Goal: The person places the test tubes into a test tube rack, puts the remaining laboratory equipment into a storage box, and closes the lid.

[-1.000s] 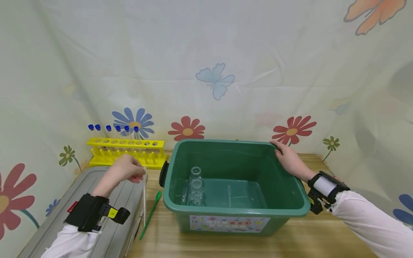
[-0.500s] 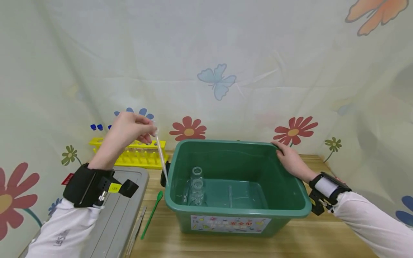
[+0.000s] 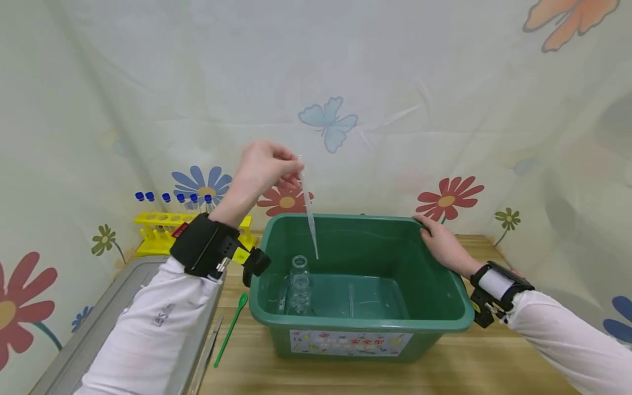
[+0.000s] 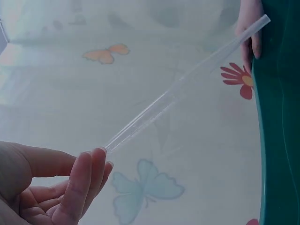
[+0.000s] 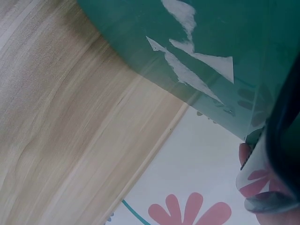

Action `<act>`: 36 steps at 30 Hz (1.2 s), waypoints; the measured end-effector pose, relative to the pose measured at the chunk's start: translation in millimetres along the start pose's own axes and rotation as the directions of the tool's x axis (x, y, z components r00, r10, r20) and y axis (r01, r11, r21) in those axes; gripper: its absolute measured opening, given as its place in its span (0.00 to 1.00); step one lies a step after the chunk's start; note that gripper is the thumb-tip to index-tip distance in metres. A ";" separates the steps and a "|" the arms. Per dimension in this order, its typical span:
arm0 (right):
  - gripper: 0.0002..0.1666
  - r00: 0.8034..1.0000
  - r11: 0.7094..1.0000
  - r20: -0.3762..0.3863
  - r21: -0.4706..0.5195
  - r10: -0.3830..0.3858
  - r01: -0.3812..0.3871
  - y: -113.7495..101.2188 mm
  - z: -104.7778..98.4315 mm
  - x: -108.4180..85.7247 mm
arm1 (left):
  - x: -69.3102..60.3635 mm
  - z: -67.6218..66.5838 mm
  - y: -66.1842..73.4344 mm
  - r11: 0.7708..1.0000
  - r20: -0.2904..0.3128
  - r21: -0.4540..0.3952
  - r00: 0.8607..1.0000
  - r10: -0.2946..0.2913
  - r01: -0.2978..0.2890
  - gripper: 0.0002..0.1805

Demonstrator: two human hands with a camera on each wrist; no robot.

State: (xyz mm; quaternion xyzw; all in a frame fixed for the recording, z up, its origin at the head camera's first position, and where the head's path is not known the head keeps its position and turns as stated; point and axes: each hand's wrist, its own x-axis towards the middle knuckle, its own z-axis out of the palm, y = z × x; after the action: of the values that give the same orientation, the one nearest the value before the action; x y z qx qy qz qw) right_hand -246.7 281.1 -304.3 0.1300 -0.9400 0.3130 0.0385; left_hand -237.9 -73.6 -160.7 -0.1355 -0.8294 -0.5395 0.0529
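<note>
My left hand (image 3: 269, 167) pinches the upper end of a clear dropper (image 3: 310, 216), whose narrow tip points down over the left half of a green bin (image 3: 365, 325). In the left wrist view the dropper (image 4: 176, 89) slants away from the thumb and fingertips. My right hand (image 3: 446, 247) grips the bin's right rim; in the right wrist view its fingers are mostly hidden. Inside the bin, clear glass bottles (image 3: 299, 285) stand in a row near the left wall. Another thin clear dropper (image 3: 351, 299) lies on the bin's floor.
Left of the bin, a yellow rack (image 3: 158, 218) stands by the curtain, with several blue-capped tubes (image 3: 180, 198) behind it. A grey lid (image 3: 123, 307) lies nearer. Metal tweezers (image 3: 207, 351) and a green spoon (image 3: 231, 329) lie on the wooden table between lid and bin.
My left hand has risen and moved right with the dropper, from beside the grey lid to above the bin. The right hand stays on the rim.
</note>
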 end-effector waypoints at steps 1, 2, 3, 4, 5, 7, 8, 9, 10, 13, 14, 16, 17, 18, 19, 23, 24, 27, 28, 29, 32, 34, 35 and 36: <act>0.25 1.000 1.000 0.001 -0.001 0.000 0.000 -0.5 0.0 -0.2 | 3.1 5.7 1.0 1.000 0.010 -0.011 1.000 -0.001 0.001 0.10; 0.25 1.000 1.000 0.001 -0.001 0.001 -0.001 -1.0 0.1 -0.3 | 5.9 11.6 1.3 1.000 0.024 -0.017 1.000 -0.001 0.001 0.10; 0.25 1.000 1.000 0.002 -0.005 0.001 -0.001 -1.3 0.1 -0.3 | 8.4 17.9 0.9 1.000 0.037 -0.027 0.999 0.001 0.000 0.09; 0.25 1.000 1.000 0.003 -0.009 0.000 0.000 -1.5 0.2 -0.1 | 10.8 24.3 -0.3 0.999 0.057 -0.042 0.998 0.004 -0.001 0.09; 0.25 1.000 1.000 0.002 -0.013 -0.003 0.003 -1.5 0.2 0.1 | 12.6 30.8 -1.9 0.999 0.079 -0.045 0.997 0.006 -0.003 0.08; 0.25 1.000 1.000 -0.001 -0.020 -0.007 0.007 -1.3 0.1 0.3 | 16.7 44.4 -6.4 0.999 0.116 -0.040 0.993 0.014 -0.010 0.08; 0.25 1.000 1.000 -0.002 -0.020 -0.008 0.008 -1.3 0.2 0.5 | 18.8 51.2 -9.1 0.999 0.132 -0.042 0.991 0.012 -0.006 0.08; 0.25 1.000 1.000 -0.001 -0.022 -0.010 0.010 -1.4 0.2 0.6 | 21.0 57.9 -12.1 0.999 0.147 -0.043 0.989 0.010 -0.004 0.07; 0.25 1.000 1.000 -0.001 -0.019 -0.011 0.011 -1.4 0.4 0.6 | 23.1 63.9 -15.2 0.999 0.161 -0.045 0.987 0.005 0.003 0.07; 0.25 1.000 1.000 0.001 -0.013 -0.008 0.008 -1.5 1.7 0.7 | 27.8 81.7 -26.1 1.000 0.170 -0.029 0.985 -0.004 0.009 0.06; 0.25 1.000 1.000 0.002 -0.014 -0.006 0.006 -1.7 2.2 0.8 | 28.8 87.0 -30.2 1.000 0.171 -0.016 0.985 -0.008 0.011 0.06; 0.25 1.000 1.000 0.003 -0.011 0.000 0.000 -2.0 3.1 0.8 | 30.0 96.6 -39.4 1.000 0.176 0.004 0.984 -0.006 0.006 0.07; 0.25 1.000 1.000 0.002 -0.009 0.001 -0.001 -2.3 3.4 0.9 | 30.2 100.9 -44.2 1.000 0.183 0.013 0.983 -0.005 0.003 0.07; 0.26 1.000 1.000 0.002 -0.007 0.003 -0.003 -2.5 3.5 0.9 | 30.4 104.8 -48.8 1.000 0.187 0.024 0.982 -0.003 -0.002 0.07; 0.26 1.000 1.000 0.002 -0.005 0.003 -0.003 -2.8 3.6 0.8 | 30.7 108.5 -53.3 0.999 0.191 0.033 0.982 -0.002 -0.004 0.08; 0.25 1.000 1.000 0.001 0.009 -0.003 0.003 -3.7 2.9 0.3 | 30.9 121.9 -70.7 0.998 0.196 0.069 0.980 -0.020 0.007 0.10; 0.25 1.000 1.000 0.001 0.011 -0.004 0.004 -3.8 2.8 0.2 | 30.6 124.9 -74.6 0.996 0.192 0.090 0.981 -0.032 0.015 0.10; 0.25 1.000 1.000 0.007 0.015 -0.010 0.009 -4.4 3.0 -0.2 | 29.1 133.7 -85.0 0.991 0.200 0.127 0.977 -0.075 0.050 0.08; 0.25 1.000 1.000 0.010 0.018 -0.009 0.009 -4.3 3.0 -0.2 | 28.3 136.4 -87.8 0.988 0.202 0.141 0.976 -0.086 0.058 0.08; 0.25 1.000 1.000 0.013 0.018 -0.011 0.011 -4.4 3.0 -0.1 | 27.4 138.7 -90.1 0.986 0.205 0.155 0.974 -0.094 0.063 0.07; 0.25 1.000 1.000 0.015 0.014 -0.015 0.015 -4.1 2.2 0.5 | 25.4 144.6 -96.2 0.976 0.212 0.210 0.972 -0.101 0.055 0.08; 0.24 1.000 1.000 0.009 0.003 -0.015 0.015 -3.6 1.1 0.9 | 24.0 147.7 -100.3 0.968 0.223 0.248 0.970 -0.100 0.043 0.09; 0.24 1.000 1.000 0.005 -0.004 -0.017 0.017 -3.6 0.5 1.0 | 23.4 149.2 -102.6 0.964 0.230 0.261 0.968 -0.103 0.041 0.09; 0.24 1.000 1.000 0.001 -0.007 -0.016 0.016 -3.3 -0.1 1.2 | 22.7 150.6 -105.0 0.963 0.238 0.267 0.965 -0.112 0.045 0.10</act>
State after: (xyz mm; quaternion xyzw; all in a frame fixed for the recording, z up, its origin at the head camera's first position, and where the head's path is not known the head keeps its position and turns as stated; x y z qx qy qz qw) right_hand -246.9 278.4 -302.2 0.1378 -0.9400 0.3095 0.0408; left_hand -280.5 27.1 -310.0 -0.1614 -0.8975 -0.4065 -0.0569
